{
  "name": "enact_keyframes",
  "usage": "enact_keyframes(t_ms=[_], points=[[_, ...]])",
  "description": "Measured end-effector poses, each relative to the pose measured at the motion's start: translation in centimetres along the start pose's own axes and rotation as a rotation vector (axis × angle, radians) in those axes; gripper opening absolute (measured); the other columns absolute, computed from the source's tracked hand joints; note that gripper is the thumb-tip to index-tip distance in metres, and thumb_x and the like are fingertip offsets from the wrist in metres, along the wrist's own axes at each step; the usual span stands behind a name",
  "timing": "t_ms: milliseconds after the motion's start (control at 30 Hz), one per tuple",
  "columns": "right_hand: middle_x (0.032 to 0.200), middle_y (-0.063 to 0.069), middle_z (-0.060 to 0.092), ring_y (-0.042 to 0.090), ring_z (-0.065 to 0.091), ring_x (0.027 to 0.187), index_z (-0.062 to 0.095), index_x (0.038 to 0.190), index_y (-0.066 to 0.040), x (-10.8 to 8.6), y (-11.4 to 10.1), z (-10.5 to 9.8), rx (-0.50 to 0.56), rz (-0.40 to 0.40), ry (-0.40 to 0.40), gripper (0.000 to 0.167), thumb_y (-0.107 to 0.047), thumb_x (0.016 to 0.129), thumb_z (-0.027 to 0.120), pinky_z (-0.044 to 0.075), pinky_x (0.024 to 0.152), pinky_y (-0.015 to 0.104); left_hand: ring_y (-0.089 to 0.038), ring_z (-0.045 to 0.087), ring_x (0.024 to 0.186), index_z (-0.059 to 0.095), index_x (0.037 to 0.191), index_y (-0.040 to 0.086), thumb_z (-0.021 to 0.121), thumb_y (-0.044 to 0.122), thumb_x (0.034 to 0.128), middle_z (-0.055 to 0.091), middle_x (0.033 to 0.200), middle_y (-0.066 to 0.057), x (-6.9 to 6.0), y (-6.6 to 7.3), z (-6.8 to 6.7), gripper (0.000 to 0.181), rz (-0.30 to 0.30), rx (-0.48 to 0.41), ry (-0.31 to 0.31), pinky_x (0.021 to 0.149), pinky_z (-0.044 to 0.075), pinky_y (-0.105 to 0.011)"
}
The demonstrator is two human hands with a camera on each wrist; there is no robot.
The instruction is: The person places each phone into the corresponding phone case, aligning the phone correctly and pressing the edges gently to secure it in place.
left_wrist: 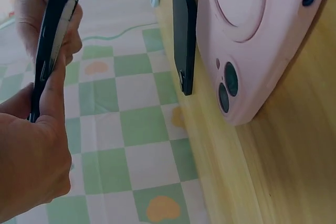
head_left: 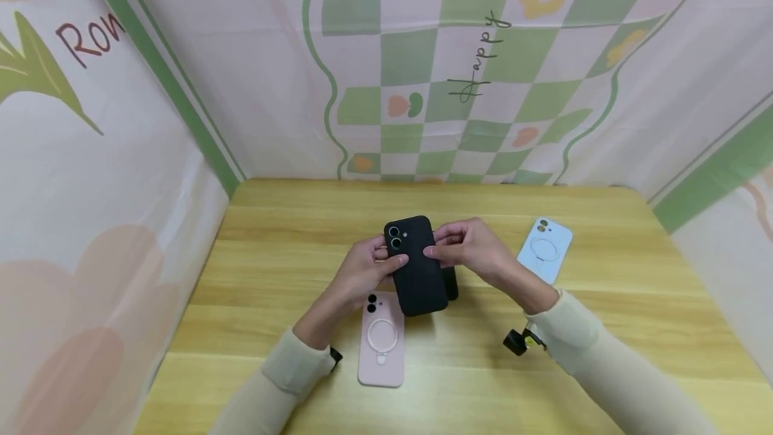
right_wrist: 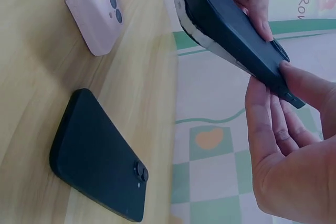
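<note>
Both hands hold a black phone case (head_left: pixel 421 280) above the table, its camera cutout at the upper left. A pale-edged phone (right_wrist: pixel 202 38) shows along the case's side, and a strip of it stands out past the rim. My left hand (head_left: pixel 361 266) pinches the case's left side, thumb on the back. On the upper right side, my right hand (head_left: pixel 477 250) pinches with its thumb on the back and fingers behind. Under the held case, a second black phone or case (right_wrist: pixel 100 156) lies on the table, mostly hidden in the head view.
A pink phone case (head_left: pixel 382 364) with a ring lies near my left wrist. Beyond my right forearm lies a light blue ringed case (head_left: pixel 546 248). The wooden table (head_left: pixel 290 220) meets patterned cloth walls (head_left: pixel 404 59) at the back and sides.
</note>
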State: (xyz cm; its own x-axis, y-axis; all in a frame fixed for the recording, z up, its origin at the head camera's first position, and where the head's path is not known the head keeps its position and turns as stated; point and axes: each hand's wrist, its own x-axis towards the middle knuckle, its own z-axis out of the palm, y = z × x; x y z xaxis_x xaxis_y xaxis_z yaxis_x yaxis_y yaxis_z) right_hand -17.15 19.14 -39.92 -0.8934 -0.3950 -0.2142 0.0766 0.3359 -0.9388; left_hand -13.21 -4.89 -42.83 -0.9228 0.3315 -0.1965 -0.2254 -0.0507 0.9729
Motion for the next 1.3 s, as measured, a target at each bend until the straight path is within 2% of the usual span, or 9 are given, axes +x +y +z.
enact_keyframes(t_ms=[200, 433, 567, 667, 867, 1000, 1067, 1167, 1300], points=[[0.093, 0.007, 0.079, 0.019, 0.076, 0.081, 0.073, 0.114, 0.007, -0.7, 0.3, 0.3, -0.018, -0.006, 0.033, 0.030, -0.015, 0.094, 0.081, 0.067, 0.079, 0.037, -0.031, 0.077, 0.107, 0.061, 0.142, 0.002, 0.067, 0.006, 0.1042, 0.076, 0.121, -0.019, -0.2, 0.2, 0.3, 0.038, 0.020, 0.015, 0.055, 0.094, 0.063, -0.045], [0.095, 0.009, 0.080, 0.019, 0.075, 0.078, 0.077, 0.110, 0.006, -1.2, 0.7, 1.0, -0.040, -0.018, 0.052, 0.023, -0.013, 0.096, 0.079, 0.066, 0.076, 0.034, -0.031, 0.077, 0.108, 0.062, 0.140, 0.001, 0.068, 0.007, 0.1035, 0.076, 0.121, -0.019, -0.3, 0.5, 0.3, 0.038, 0.038, -0.028, 0.123, 0.095, 0.063, -0.047], [0.094, 0.010, 0.079, 0.018, 0.073, 0.078, 0.077, 0.108, 0.006, -1.3, 0.8, 1.2, -0.099, -0.057, 0.060, 0.019, -0.010, 0.097, 0.078, 0.066, 0.074, 0.035, -0.032, 0.077, 0.107, 0.061, 0.140, 0.000, 0.069, 0.005, 0.1030, 0.076, 0.121, -0.020, -0.3, 0.4, 0.1, 0.038, 0.035, -0.037, 0.098, 0.094, 0.063, -0.047], [0.091, 0.009, 0.078, 0.016, 0.072, 0.076, 0.076, 0.106, 0.007, -1.5, 0.7, 1.1, -0.137, -0.091, 0.035, 0.016, -0.007, 0.098, 0.076, 0.066, 0.071, 0.035, -0.030, 0.078, 0.103, 0.062, 0.137, -0.003, 0.068, 0.007, 0.1037, 0.076, 0.119, -0.022, -0.2, 0.4, -0.1, 0.035, 0.033, -0.049, 0.052, 0.093, 0.064, -0.046], [0.079, 0.002, 0.072, 0.016, 0.064, 0.067, 0.077, 0.094, -0.002, -1.9, 0.2, 0.2, -0.272, -0.210, -0.097, 0.005, -0.007, 0.097, 0.077, 0.059, 0.061, 0.027, -0.024, 0.078, 0.090, 0.063, 0.133, -0.006, 0.065, 0.015, 0.1070, 0.076, 0.110, -0.020, -0.1, 0.4, -0.5, 0.033, 0.005, -0.085, -0.059, 0.084, 0.066, -0.041], [0.075, -0.005, 0.069, 0.011, 0.057, 0.064, 0.078, 0.088, -0.010, -2.1, -0.2, -0.2, -0.359, -0.256, -0.172, 0.006, -0.010, 0.095, 0.080, 0.050, 0.058, 0.021, -0.018, 0.077, 0.084, 0.066, 0.130, -0.007, 0.067, 0.016, 0.1060, 0.076, 0.103, -0.011, -0.2, 0.1, -0.5, 0.033, -0.025, -0.048, -0.106, 0.076, 0.066, -0.032], [0.075, -0.006, 0.067, 0.008, 0.055, 0.064, 0.079, 0.089, -0.011, -2.2, -0.3, -0.4, -0.390, -0.271, -0.204, 0.006, -0.010, 0.094, 0.080, 0.048, 0.059, 0.021, -0.016, 0.075, 0.080, 0.068, 0.127, -0.007, 0.068, 0.016, 0.1052, 0.076, 0.098, -0.008, -0.2, 0.0, -0.4, 0.032, -0.039, -0.019, -0.120, 0.072, 0.065, -0.028], [0.075, -0.007, 0.067, 0.007, 0.056, 0.066, 0.080, 0.091, -0.010, -2.3, -0.5, -0.6, -0.421, -0.291, -0.236, 0.004, -0.010, 0.095, 0.080, 0.050, 0.061, 0.021, -0.016, 0.075, 0.079, 0.069, 0.124, -0.007, 0.068, 0.017, 0.1054, 0.076, 0.096, -0.008, -0.4, -0.1, -0.1, 0.030, -0.035, 0.023, -0.128, 0.070, 0.064, -0.028], [0.080, -0.006, 0.072, 0.007, 0.058, 0.066, 0.081, 0.093, -0.010, -2.3, -0.7, -0.7, -0.436, -0.299, -0.197, 0.003, -0.012, 0.095, 0.081, 0.052, 0.060, 0.021, -0.018, 0.075, 0.087, 0.067, 0.127, -0.004, 0.065, 0.020, 0.1076, 0.075, 0.105, -0.012, -0.6, -0.1, 0.1, 0.032, 0.010, 0.055, -0.100, 0.077, 0.066, -0.032]])
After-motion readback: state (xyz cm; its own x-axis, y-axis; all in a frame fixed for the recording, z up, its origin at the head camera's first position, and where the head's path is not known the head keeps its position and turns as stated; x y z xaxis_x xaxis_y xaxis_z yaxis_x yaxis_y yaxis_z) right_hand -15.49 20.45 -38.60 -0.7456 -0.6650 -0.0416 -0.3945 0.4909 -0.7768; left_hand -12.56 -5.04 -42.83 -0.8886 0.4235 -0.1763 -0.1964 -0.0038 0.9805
